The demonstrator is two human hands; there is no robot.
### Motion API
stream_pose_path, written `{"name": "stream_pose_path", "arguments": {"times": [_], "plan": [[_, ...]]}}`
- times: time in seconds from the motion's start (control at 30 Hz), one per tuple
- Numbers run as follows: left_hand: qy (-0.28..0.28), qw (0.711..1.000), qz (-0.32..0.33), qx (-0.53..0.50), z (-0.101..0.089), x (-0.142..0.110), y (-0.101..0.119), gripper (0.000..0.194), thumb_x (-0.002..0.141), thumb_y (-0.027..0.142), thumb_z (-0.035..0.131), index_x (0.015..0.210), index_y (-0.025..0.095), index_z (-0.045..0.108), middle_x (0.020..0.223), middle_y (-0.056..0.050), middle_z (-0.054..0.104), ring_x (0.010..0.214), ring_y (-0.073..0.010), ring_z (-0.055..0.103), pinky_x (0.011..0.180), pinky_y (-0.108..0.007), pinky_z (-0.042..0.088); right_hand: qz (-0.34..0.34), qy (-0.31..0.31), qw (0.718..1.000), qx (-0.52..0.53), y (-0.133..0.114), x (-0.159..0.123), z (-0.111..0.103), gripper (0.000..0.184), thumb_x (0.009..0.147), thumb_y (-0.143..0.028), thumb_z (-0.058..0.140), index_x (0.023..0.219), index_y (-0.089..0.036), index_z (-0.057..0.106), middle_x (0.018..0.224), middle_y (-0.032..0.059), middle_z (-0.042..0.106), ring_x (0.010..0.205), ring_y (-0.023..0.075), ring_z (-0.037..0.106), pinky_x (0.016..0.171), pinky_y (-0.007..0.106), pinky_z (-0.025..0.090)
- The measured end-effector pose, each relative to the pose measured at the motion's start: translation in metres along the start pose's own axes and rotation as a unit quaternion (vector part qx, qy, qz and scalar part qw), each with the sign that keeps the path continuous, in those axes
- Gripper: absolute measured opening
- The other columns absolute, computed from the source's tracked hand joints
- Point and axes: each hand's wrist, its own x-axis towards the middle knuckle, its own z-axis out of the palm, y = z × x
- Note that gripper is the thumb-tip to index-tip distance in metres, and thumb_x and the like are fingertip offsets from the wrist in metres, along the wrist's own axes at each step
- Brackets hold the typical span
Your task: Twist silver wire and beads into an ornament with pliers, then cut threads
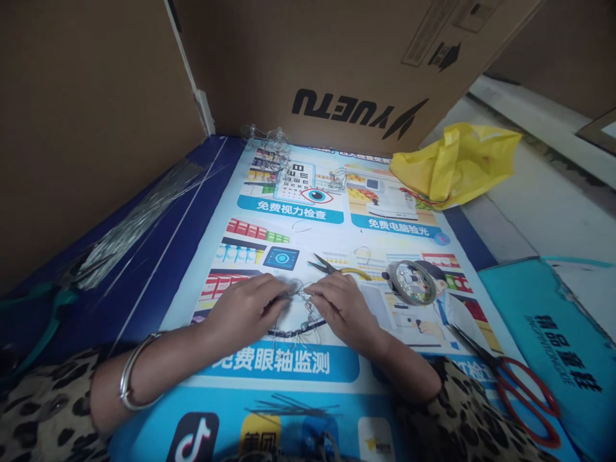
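Observation:
Between my two hands is a beaded wire piece (310, 314), a tangle of thin silvery wire with small beads. My left hand (255, 301) pinches its left side, fingers bent and close together. From the right, my right hand (344, 308) grips the wire near the top between thumb and fingers. Just beyond the right hand lie pliers (332, 264) with a yellow handle, jaws pointing left. A round clear case (412, 282) of small beads sits to the right of them. Loose short wires (291, 404) lie in front of me.
A bundle of long wires (139, 221) and green-handled cutters (48, 301) lie at left. Red-handled scissors (524, 391) rest at right, beside a teal bag (543, 321). Finished-looking wire pieces (272, 151) and a yellow plastic bag (452, 167) lie farther back, before a cardboard wall (269, 58).

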Motion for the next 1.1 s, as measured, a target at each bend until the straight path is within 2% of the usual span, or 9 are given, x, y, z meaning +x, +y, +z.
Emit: {"name": "stream_pose_path", "arguments": {"times": [0.23, 0.37, 0.6, 0.8, 1.1], "plan": [[-0.018, 0.999, -0.041, 0.007, -0.007, -0.001, 0.005, 0.010, 0.084, 0.026, 0.052, 0.087, 0.017, 0.054, 0.075, -0.002, 0.059, 0.065, -0.0140, 0.054, 0.056, -0.024, 0.041, 0.007, 0.005, 1.000, 0.026, 0.000, -0.001, -0.002, 0.014, 0.089, -0.023, 0.048, 0.085, -0.020, 0.061, 0.080, 0.0019, 0.066, 0.076, 0.0155, 0.054, 0.071, 0.031, 0.035], [-0.034, 0.999, -0.040, -0.009, -0.013, -0.003, 0.005, 0.009, 0.082, 0.025, 0.051, 0.085, 0.017, 0.052, 0.070, 0.000, 0.054, 0.062, -0.0134, 0.051, 0.054, -0.024, 0.039, 0.012, -0.001, 0.999, 0.030, 0.000, -0.001, -0.002, 0.013, 0.089, -0.023, 0.048, 0.083, -0.020, 0.060, 0.078, 0.0011, 0.066, 0.075, 0.0154, 0.053, 0.070, 0.031, 0.033], [-0.010, 0.999, -0.024, -0.048, -0.016, -0.011, 0.001, 0.006, 0.084, 0.022, 0.050, 0.086, 0.017, 0.052, 0.077, -0.001, 0.055, 0.066, -0.0116, 0.051, 0.060, -0.024, 0.042, 0.013, 0.000, 0.999, 0.032, -0.001, -0.003, -0.003, 0.014, 0.088, -0.021, 0.049, 0.077, -0.020, 0.057, 0.074, 0.0011, 0.064, 0.073, 0.0148, 0.052, 0.069, 0.031, 0.033], [0.013, 0.997, -0.009, -0.070, -0.014, -0.015, -0.001, 0.004, 0.085, 0.019, 0.052, 0.083, 0.017, 0.054, 0.084, -0.003, 0.058, 0.081, -0.0135, 0.054, 0.070, -0.026, 0.045, 0.012, 0.007, 0.999, 0.033, -0.001, -0.005, -0.003, 0.013, 0.086, -0.019, 0.051, 0.074, -0.019, 0.055, 0.071, 0.0002, 0.063, 0.071, 0.0144, 0.051, 0.069, 0.031, 0.032], [0.025, 0.995, 0.011, -0.100, -0.015, -0.014, -0.001, 0.008, 0.086, 0.016, 0.051, 0.087, 0.017, 0.058, 0.085, -0.004, 0.058, 0.084, -0.0141, 0.056, 0.071, -0.026, 0.048, 0.020, 0.015, 0.999, 0.033, -0.002, -0.005, -0.003, 0.013, 0.084, -0.016, 0.051, 0.071, -0.019, 0.054, 0.069, 0.0002, 0.061, 0.070, 0.0139, 0.051, 0.068, 0.030, 0.033]]}}
